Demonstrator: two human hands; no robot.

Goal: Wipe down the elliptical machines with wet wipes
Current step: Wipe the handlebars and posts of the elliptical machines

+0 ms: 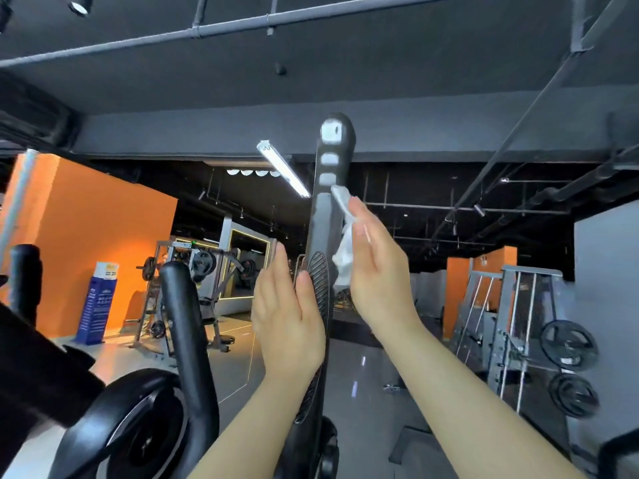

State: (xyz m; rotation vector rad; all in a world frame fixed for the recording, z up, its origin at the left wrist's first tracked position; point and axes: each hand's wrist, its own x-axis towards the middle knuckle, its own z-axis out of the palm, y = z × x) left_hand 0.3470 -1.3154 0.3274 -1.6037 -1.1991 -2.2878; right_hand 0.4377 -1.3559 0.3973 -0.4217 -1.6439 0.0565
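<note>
The elliptical handlebar (326, 216) stands nearly upright mid-frame, long axis running 6 to 12 o'clock, tip leaning slightly toward 1. The right hand (377, 271), fingers straight, presses a white wet wipe (342, 236) against its right side. The left hand (288, 305), flat and open, braces its left side.

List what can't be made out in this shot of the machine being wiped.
- Head view: the far side of the upright handle, turned away from the camera.
- How much of the wet wipe there is; the right hand covers part of it.
- The left hand fingertips, hidden behind the handle.
- The machine's base, cut off by the bottom edge.
- Text on the blue sign: too small.
</note>
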